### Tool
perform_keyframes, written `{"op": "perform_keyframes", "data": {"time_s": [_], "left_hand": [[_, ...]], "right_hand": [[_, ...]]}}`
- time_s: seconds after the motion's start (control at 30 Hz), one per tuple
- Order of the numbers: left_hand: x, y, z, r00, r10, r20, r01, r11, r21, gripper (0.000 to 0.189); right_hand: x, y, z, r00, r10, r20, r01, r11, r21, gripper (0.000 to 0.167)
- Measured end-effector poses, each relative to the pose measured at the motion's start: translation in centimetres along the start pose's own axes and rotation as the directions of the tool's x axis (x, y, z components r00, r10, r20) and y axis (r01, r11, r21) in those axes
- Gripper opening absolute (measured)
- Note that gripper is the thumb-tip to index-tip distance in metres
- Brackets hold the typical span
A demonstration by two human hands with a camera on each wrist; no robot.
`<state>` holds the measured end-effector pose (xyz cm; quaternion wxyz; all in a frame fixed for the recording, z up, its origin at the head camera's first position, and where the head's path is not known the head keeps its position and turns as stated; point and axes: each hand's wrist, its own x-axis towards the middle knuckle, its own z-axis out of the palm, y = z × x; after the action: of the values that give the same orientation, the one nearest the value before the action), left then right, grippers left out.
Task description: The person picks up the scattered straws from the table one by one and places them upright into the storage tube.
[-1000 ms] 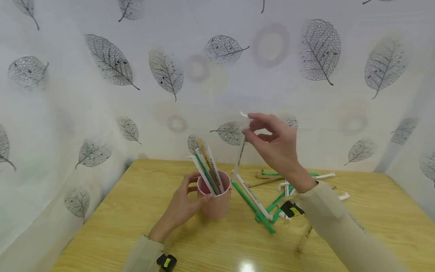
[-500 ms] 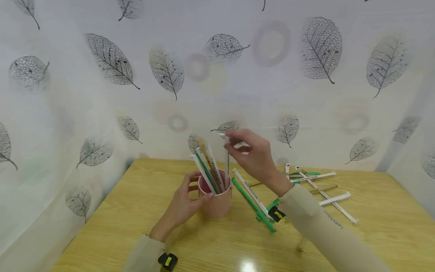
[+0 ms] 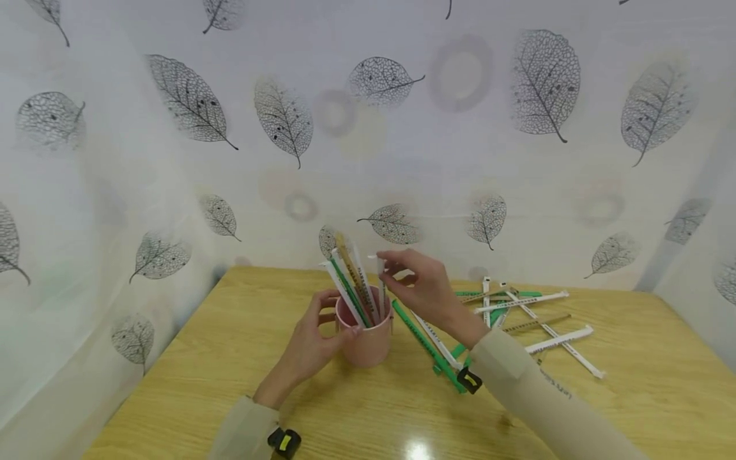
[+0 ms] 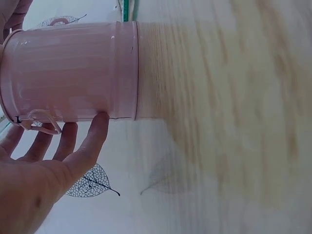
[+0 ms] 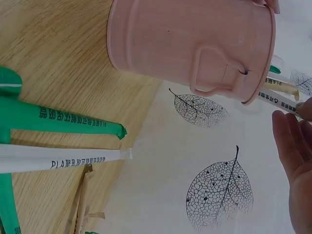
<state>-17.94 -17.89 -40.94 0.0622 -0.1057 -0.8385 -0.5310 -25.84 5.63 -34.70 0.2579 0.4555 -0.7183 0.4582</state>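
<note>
A pink metal cup (image 3: 368, 349) with small wire-like side handles stands upright on the table. My left hand (image 3: 310, 342) grips it from the left, thumb at the rim and fingers round the side; the left wrist view shows fingers touching the cup wall (image 4: 73, 73). Between right thumb and fingertips my right hand (image 3: 422, 284) pinches the top of a white paper-wrapped straw (image 5: 278, 101). That straw hangs nearly upright, its lower end inside the cup and hidden. Several wrapped straws (image 3: 351, 284), white, green and brown, lean leftward in the cup.
Right of the cup, several white, green and brown wrapped straws (image 3: 560, 342) lie scattered and crossed on the wooden table (image 3: 230, 377). A green straw (image 3: 422, 338) lies close beside the cup. Leaf-patterned cloth (image 3: 356, 153) hangs behind and at both sides.
My right hand has moved left and down, bringing the white straw from beside the cup to over it and then lowering it inside. My left hand has stayed on the cup.
</note>
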Motion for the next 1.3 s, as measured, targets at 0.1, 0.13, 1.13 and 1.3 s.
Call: {"op": "perform_keyframes", "data": {"time_s": [0.1, 0.13, 1.13, 1.3], "left_hand": [[0.0, 0.1, 0.2, 1.000, 0.010, -0.013, -0.010, 1.000, -0.007, 0.068], [0.0, 0.2, 0.2, 1.000, 0.011, -0.018, -0.011, 1.000, -0.009, 0.068], [0.1, 0.6, 0.9, 1.000, -0.004, -0.028, 0.004, 1.000, 0.006, 0.070], [0.1, 0.5, 0.8, 1.000, 0.003, -0.025, -0.003, 1.000, -0.005, 0.070]], "right_hand": [[-0.2, 0.2, -0.2, 1.000, 0.019, 0.011, -0.018, 1.000, -0.013, 0.046], [-0.3, 0.2, -0.4, 1.000, 0.026, 0.016, -0.026, 1.000, -0.017, 0.049], [-11.9, 3.1, -12.8, 0.778, 0.287, 0.559, 0.099, 0.822, -0.561, 0.039], [-12.7, 4.1, -12.6, 0.826, 0.149, 0.544, 0.191, 0.834, -0.518, 0.040]]}}
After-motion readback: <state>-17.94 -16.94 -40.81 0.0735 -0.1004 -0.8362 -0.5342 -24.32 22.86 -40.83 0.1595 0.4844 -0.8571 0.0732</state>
